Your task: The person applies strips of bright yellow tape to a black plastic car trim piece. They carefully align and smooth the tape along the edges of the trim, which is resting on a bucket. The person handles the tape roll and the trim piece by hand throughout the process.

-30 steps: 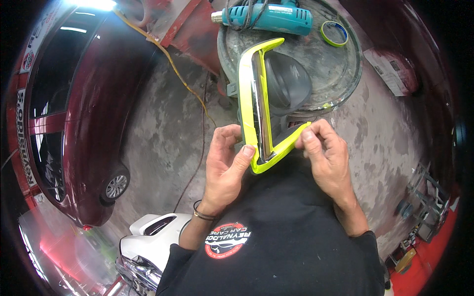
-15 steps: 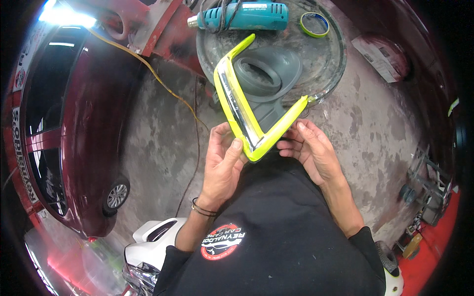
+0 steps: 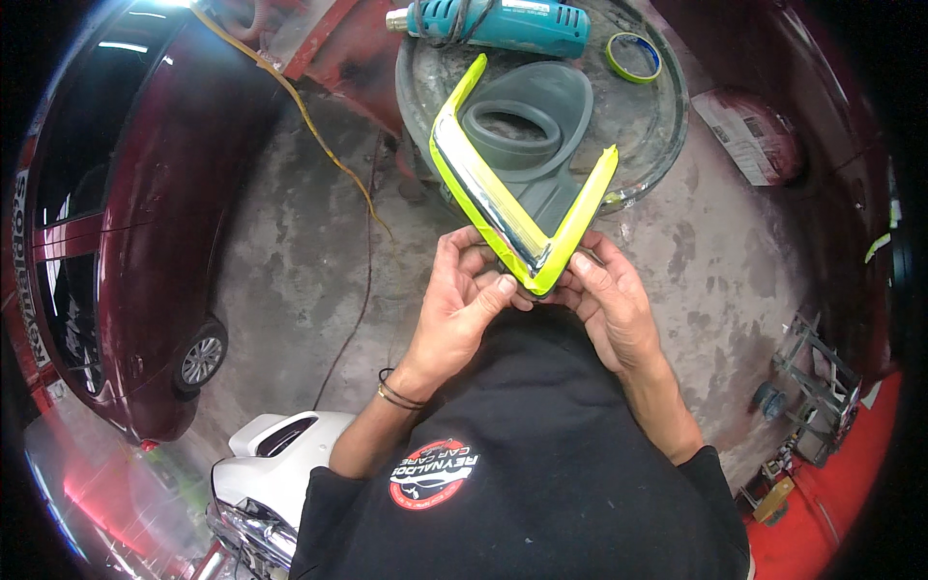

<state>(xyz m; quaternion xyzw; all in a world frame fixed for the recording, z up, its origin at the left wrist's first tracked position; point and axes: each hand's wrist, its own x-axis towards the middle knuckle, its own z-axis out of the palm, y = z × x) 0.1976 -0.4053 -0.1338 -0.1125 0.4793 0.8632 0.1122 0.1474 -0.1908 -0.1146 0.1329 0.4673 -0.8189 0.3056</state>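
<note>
A grey plastic fog light bezel [image 3: 519,162] with a round ring is held in front of me. Bright yellow-green masking tape [image 3: 587,215] runs along its V-shaped edges, beside a shiny chrome strip [image 3: 489,190]. My left hand [image 3: 464,295] grips the near corner from the left, thumb on top and fingers curled beneath. From the right, my right hand [image 3: 614,302] pinches the same corner between thumb and fingers. Some fingertips of both hands are hidden under the piece.
Beyond the bezel is a round, stained work top [image 3: 667,145] carrying a teal heat gun [image 3: 532,24] and a tape roll [image 3: 634,58]. A dark red car [image 3: 159,242] stands left, a white bumper-like part [image 3: 290,459] lower left. A yellow cord [image 3: 309,121] hangs nearby.
My right hand has slid down from the taped arm toward the near corner. The bezel's corner has shifted right and slightly up in view, and my left hand moved with it.
</note>
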